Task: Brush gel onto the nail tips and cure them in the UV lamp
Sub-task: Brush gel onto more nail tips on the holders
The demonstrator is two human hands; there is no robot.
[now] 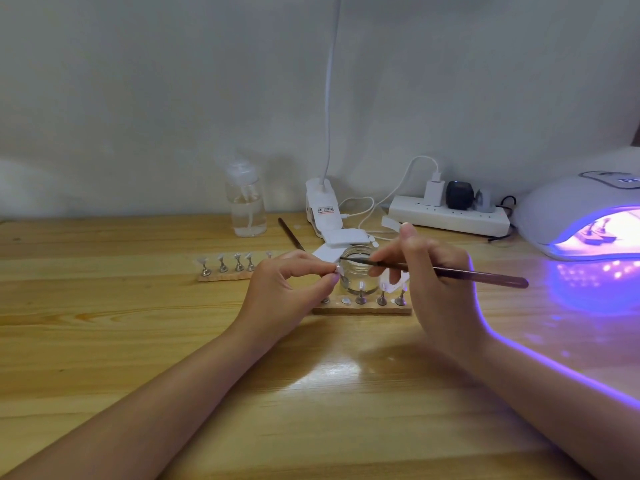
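your left hand (294, 282) is curled up, and its thumb and first finger pinch a little nail tip (338, 270) on its small metal stand, lifted up off the worktop (121, 341). your right hand (426, 268) holds a long thin brush (450, 271) the way you hold a pencil, with your fingers wrapped round it. the dark tip of the brush points left and sits right by the nail tip, over the top of a small glass jar (360, 271). the jar stands open just behind your hands. in front of the jar lies a small wooden strip (363, 309) with more nail tips standing on it on metal stands. another wooden strip (225, 276) lies to the left, a bit further back, with a row of nail tips on it too. the uv lamp (581, 216) sits on the right side of the worktop, well apart from your hands. it glows purple inside, and the purple light spills onto the wood and along your right arm. something is inside the lamp, but it is too blurry to tell what. at the back, near the wall, stand a clear pump bottle (246, 206), a white clip lamp (323, 213) and a white power strip (450, 218) with plugs in it. a second brush (290, 233) lies flat on the worktop behind your left hand.
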